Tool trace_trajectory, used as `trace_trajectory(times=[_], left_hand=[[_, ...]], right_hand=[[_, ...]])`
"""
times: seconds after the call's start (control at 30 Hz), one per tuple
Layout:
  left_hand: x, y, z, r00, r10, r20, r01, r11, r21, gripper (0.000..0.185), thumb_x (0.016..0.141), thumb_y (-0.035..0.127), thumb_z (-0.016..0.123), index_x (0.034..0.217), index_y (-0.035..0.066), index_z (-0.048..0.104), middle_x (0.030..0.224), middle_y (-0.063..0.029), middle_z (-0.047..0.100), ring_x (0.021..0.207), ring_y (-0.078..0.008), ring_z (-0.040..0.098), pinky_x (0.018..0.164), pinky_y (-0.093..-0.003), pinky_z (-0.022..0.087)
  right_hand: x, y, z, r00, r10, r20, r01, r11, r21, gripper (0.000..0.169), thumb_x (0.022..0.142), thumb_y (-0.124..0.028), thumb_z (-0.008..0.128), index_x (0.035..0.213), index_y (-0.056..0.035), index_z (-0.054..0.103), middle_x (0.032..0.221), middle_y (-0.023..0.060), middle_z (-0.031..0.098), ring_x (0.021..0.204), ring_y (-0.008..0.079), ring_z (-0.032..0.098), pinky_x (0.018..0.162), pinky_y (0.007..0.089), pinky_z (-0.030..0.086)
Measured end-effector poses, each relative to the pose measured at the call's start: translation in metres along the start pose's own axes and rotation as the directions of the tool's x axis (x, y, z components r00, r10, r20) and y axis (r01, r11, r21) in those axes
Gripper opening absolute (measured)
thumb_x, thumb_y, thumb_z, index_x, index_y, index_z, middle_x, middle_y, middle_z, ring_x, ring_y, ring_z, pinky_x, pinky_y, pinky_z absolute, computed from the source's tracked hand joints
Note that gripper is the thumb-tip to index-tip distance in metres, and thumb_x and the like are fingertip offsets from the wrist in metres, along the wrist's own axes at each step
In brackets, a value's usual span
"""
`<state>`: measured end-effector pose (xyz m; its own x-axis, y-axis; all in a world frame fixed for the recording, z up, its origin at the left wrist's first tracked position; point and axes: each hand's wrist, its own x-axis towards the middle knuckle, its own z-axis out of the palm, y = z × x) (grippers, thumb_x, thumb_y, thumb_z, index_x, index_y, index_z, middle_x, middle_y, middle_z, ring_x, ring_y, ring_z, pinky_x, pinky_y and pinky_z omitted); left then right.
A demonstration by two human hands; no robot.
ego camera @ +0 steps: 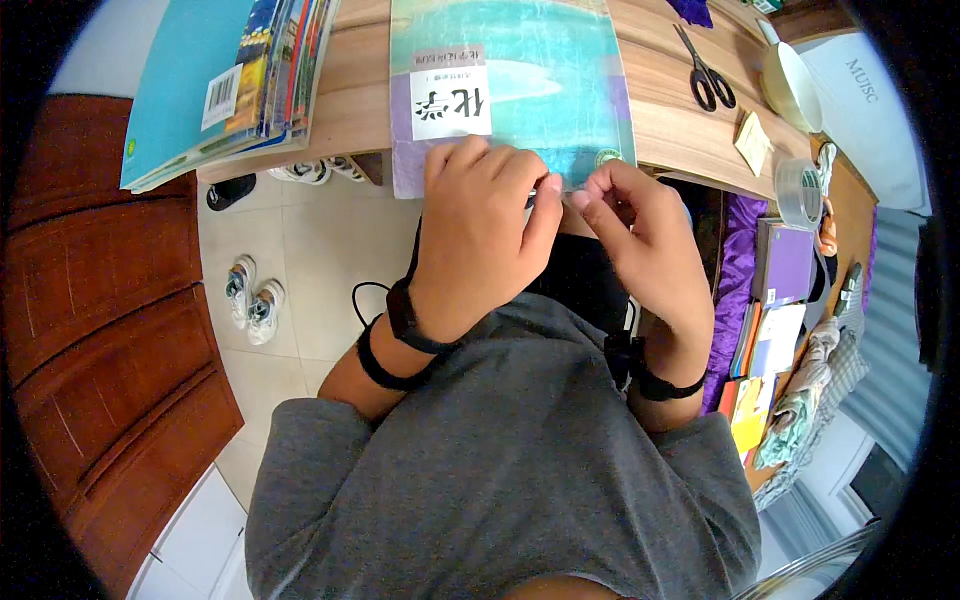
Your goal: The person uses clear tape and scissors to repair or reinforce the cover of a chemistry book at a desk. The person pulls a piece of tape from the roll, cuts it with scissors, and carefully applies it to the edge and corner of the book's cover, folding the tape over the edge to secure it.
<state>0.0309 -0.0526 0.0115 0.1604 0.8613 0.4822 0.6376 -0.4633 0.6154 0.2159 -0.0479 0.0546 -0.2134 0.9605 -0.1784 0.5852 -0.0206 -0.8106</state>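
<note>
A worn softcover textbook (525, 82) with a teal and purple cover lies on the wooden table, its near edge jutting past the table edge. My left hand (487, 217) rests palm down over that near edge, thumb and forefinger pinched together. Close beside it on the right, my right hand (645, 232) pinches with thumb and forefinger near the book's corner. A thin, clear, shiny piece seems to span the fingertips of both hands; its shape is mostly hidden. Something small and dark shows beside my left thumb, too covered to identify.
Stacked books (180, 82) overhang the table's left side. To the right lie black-handled scissors (705, 79), yellowish paper notes (752, 142), a clear tape roll (799, 193) and a pale bowl (791, 86). More books (784, 262) stand at right. Shoes (255, 300) sit on the tiled floor.
</note>
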Motion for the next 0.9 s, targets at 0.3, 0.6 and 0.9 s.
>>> trace_trajectory(times=[0.3, 0.6, 0.9], left_hand=[[-0.002, -0.001, -0.011, 0.999, -0.012, 0.034, 0.018, 0.985, -0.173, 0.014, 0.092, 0.017, 0.069, 0.085, 0.007, 0.064, 0.078, -0.0073, 0.062, 0.078, -0.0294, 0.056, 0.081, -0.0431, 0.038], [-0.006, -0.002, -0.003, 1.0, 0.016, -0.012, -0.017, 0.995, -0.097, 0.013, 0.085, 0.008, 0.075, 0.083, 0.007, 0.062, 0.076, -0.0065, 0.06, 0.079, -0.0293, 0.058, 0.079, -0.0417, 0.04], [-0.004, -0.001, 0.001, 0.999, 0.035, 0.038, -0.036, 0.999, 0.005, 0.015, 0.083, 0.01, 0.075, 0.078, 0.008, 0.061, 0.075, -0.0074, 0.06, 0.08, -0.0299, 0.057, 0.079, -0.0433, 0.039]], right_hand=[[-0.011, 0.001, -0.008, 0.994, -0.039, 0.104, 0.018, 0.979, 0.202, 0.018, 0.098, -0.013, 0.07, 0.089, -0.0009, 0.061, 0.071, -0.0016, 0.055, 0.067, 0.0073, 0.046, 0.057, 0.0282, 0.036], [-0.003, 0.005, -0.001, 0.999, -0.025, 0.02, 0.022, 0.987, 0.157, 0.019, 0.097, -0.013, 0.07, 0.086, 0.0009, 0.062, 0.067, 0.0019, 0.054, 0.062, 0.0101, 0.047, 0.055, 0.0295, 0.037], [0.0, 0.003, 0.005, 0.997, 0.021, -0.073, -0.018, 0.999, 0.04, 0.02, 0.096, -0.013, 0.071, 0.085, 0.0024, 0.066, 0.062, 0.0101, 0.058, 0.056, 0.0151, 0.053, 0.053, 0.0337, 0.039]])
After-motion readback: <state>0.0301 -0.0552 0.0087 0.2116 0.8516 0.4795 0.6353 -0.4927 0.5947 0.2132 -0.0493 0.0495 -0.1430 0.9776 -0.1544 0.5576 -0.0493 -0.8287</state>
